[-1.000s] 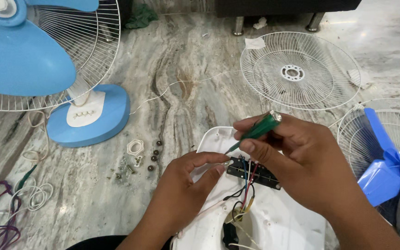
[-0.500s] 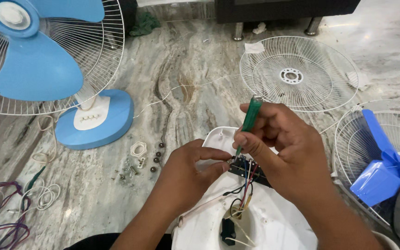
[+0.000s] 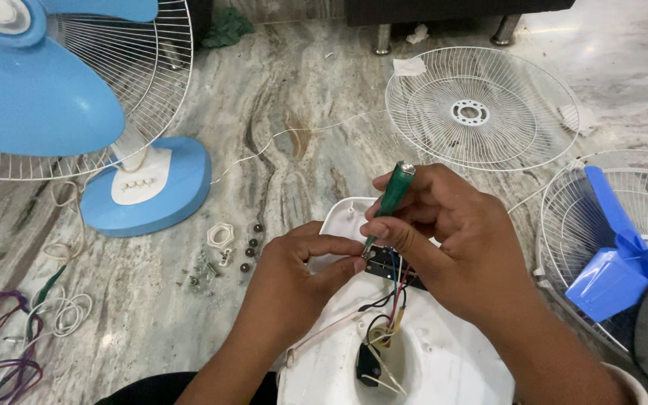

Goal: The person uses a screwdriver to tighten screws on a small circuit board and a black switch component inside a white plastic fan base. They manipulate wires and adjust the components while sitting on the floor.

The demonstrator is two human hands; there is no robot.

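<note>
Right hand (image 3: 459,240): fingers curled shut around the green-handled screwdriver (image 3: 393,196), held near upright with the tip pointing down at 7 o'clock onto the black switch block (image 3: 393,268), a grip that appears suited to twisting.
Left hand (image 3: 301,274): thumb and forefinger pinched nearly closed at the block's 9 o'clock edge, apparently steadying it; whether they grip a small part cannot be told.
Switch block: sits on the upturned white fan base (image 3: 414,352), under both hands; red, blue and black wires (image 3: 393,304) run from it toward 6 o'clock into the base's hollow.
Loose screws and washers (image 3: 223,251): on the marble floor (image 3: 301,112) at 9 o'clock of the hands, within reach.
Blue table fan (image 3: 61,105): standing at 10 o'clock.
White fan grille (image 3: 481,109): lying flat at 1 o'clock.
Blue blade in grille (image 3: 616,255): at 3 o'clock.
Coiled wires (image 3: 24,330): at 8 o'clock.
</note>
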